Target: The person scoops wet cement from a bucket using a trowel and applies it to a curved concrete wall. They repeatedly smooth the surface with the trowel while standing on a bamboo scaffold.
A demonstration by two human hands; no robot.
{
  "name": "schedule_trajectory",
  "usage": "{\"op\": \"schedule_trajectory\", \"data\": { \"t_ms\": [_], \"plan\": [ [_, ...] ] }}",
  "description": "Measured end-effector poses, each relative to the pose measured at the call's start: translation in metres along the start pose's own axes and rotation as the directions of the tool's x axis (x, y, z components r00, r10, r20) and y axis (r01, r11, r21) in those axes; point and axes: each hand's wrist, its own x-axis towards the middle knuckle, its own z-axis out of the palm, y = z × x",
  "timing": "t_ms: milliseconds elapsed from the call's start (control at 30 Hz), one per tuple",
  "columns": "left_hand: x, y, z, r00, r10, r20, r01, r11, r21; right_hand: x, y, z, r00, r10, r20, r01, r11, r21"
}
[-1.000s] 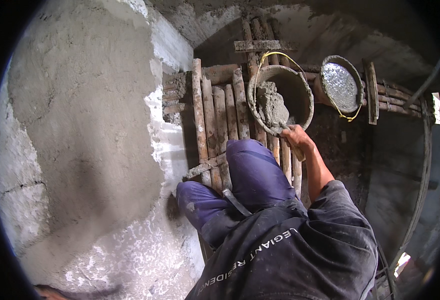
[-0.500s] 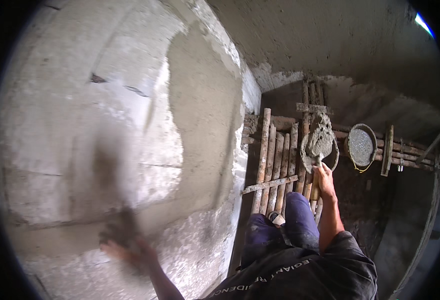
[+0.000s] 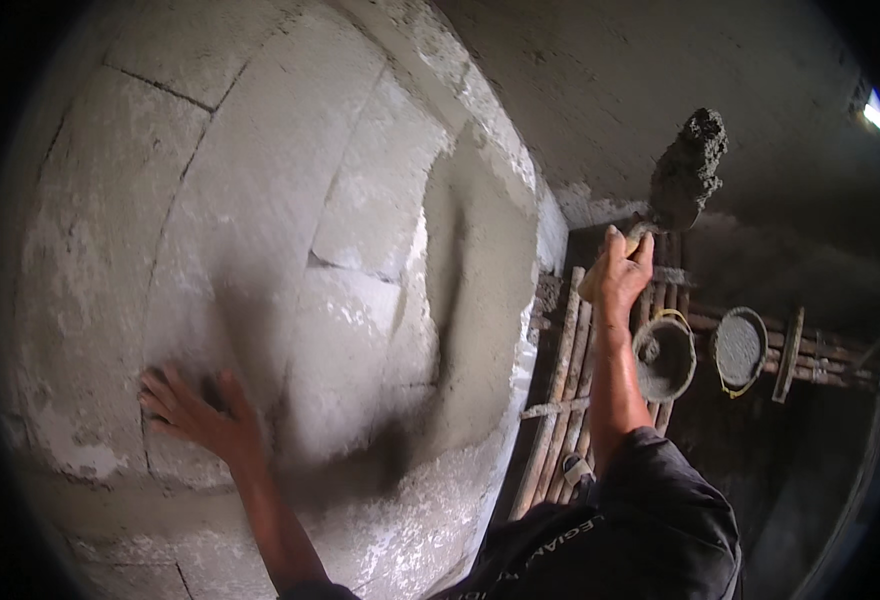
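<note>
My right hand (image 3: pixel 622 272) is wrapped round the handle of a trowel (image 3: pixel 673 212), raised in front of the wall's far end. A thick heap of wet grey mortar (image 3: pixel 691 160) sits on the blade and hides most of it. Spread flat, my left hand (image 3: pixel 198 412) is at the surface of the block wall (image 3: pixel 250 200) with its fingers apart and nothing held. A darker patch of smooth wet plaster (image 3: pixel 485 290) covers the wall's right part. Below my right hand stands a bucket (image 3: pixel 666 360) with some mortar inside.
A second bucket (image 3: pixel 740 345) full of grey mix stands to the right, with a yellow cord handle. Wooden poles (image 3: pixel 563 375) form the platform under me. A short board (image 3: pixel 789 355) lies across more poles at the right. The ceiling slab (image 3: pixel 600 90) slopes overhead.
My right hand has lifted the mortar-loaded trowel up from the bucket. My left hand has moved up and left on the wall. The view has shifted, and the bucket shows more of its inside.
</note>
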Motion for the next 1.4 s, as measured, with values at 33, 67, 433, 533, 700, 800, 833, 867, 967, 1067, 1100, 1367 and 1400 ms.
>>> {"op": "schedule_trajectory", "data": {
  "t_ms": [33,67,433,533,700,800,833,867,967,1067,1100,1367,1400],
  "plan": [
    [0.003,0.0,0.007,0.999,-0.033,0.022,0.032,0.998,0.059,-0.001,0.003,0.03,1.0,-0.015,0.019,0.015,1.0,-0.022],
    [0.004,-0.001,0.011,1.0,-0.023,0.019,0.02,0.992,0.126,-0.009,-0.001,0.056,0.989,-0.118,-0.088,0.117,0.993,-0.02],
    [0.005,0.008,0.022,1.0,0.012,0.009,-0.014,0.95,0.313,-0.137,-0.018,0.111,0.519,0.359,0.776,-0.361,0.915,-0.182],
    [0.006,0.009,0.022,1.0,0.022,0.007,-0.023,0.955,0.296,-0.085,0.067,0.135,0.701,0.334,0.63,-0.431,0.902,0.001],
    [0.005,0.007,0.024,0.999,0.025,-0.025,-0.016,0.951,0.308,-0.002,0.145,0.217,0.397,0.702,0.592,-0.722,0.637,-0.27],
    [0.006,0.008,0.024,0.999,0.033,-0.031,-0.021,0.951,0.308,0.013,0.107,0.245,0.336,0.682,0.649,-0.735,0.621,-0.272],
    [0.006,0.008,0.024,0.999,0.033,-0.027,-0.023,0.952,0.307,0.013,0.087,0.249,0.318,0.715,0.623,-0.735,0.601,-0.314],
    [0.006,0.008,0.024,0.999,0.019,-0.036,-0.008,0.956,0.294,0.011,0.065,0.25,0.328,0.699,0.636,-0.73,0.614,-0.299],
    [0.005,0.008,0.025,0.999,0.01,-0.033,0.001,0.952,0.305,0.002,0.01,0.254,0.335,0.615,0.714,-0.778,0.608,-0.16],
    [0.005,0.007,0.025,0.999,0.0,-0.046,0.013,0.958,0.287,-0.011,-0.028,0.261,0.375,0.498,0.782,-0.792,0.611,-0.009],
    [0.005,0.007,0.025,0.998,0.015,-0.056,0.002,0.956,0.293,-0.016,-0.039,0.262,0.372,0.543,0.753,-0.794,0.606,-0.045],
    [0.006,0.009,0.023,0.993,0.072,-0.094,-0.04,0.951,0.307,-0.026,-0.091,0.185,0.147,0.329,0.933,-0.989,0.058,0.136],
    [0.006,0.007,0.024,0.994,0.068,-0.084,-0.039,0.951,0.307,-0.021,-0.084,0.167,0.198,0.42,0.886,-0.974,0.183,0.131]
  ]
}}
